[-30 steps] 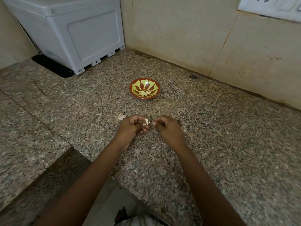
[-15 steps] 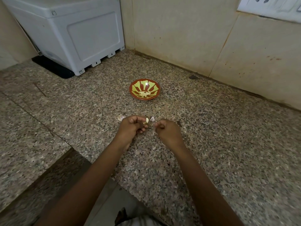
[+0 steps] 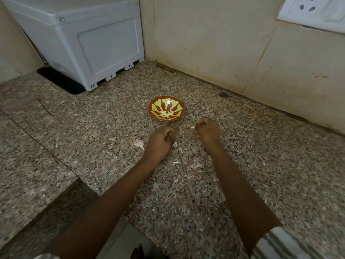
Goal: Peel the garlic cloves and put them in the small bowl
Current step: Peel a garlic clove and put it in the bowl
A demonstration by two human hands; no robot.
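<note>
The small red bowl [image 3: 155,106] with a yellow-green pattern sits on the granite counter and has several peeled cloves [image 3: 166,114] at its bottom. My right hand [image 3: 207,132] is just right of and below the bowl, pinching a small pale garlic clove [image 3: 192,127] at its fingertips. My left hand [image 3: 160,141] rests lower and to the left with its fingers curled under; whether it holds anything is hidden. An unpeeled clove [image 3: 139,143] lies on the counter just left of my left hand.
Bits of papery peel [image 3: 175,144] are scattered on the counter [image 3: 261,165] between and below my hands. A white appliance [image 3: 89,43] stands at the back left. The tiled wall [image 3: 214,43] runs close behind the bowl. The counter's front edge [image 3: 119,212] is near my forearms.
My hands have drawn apart. The right hand moved up and right toward the bowl with the pale clove; the left hand stayed low with its fingers curled.
</note>
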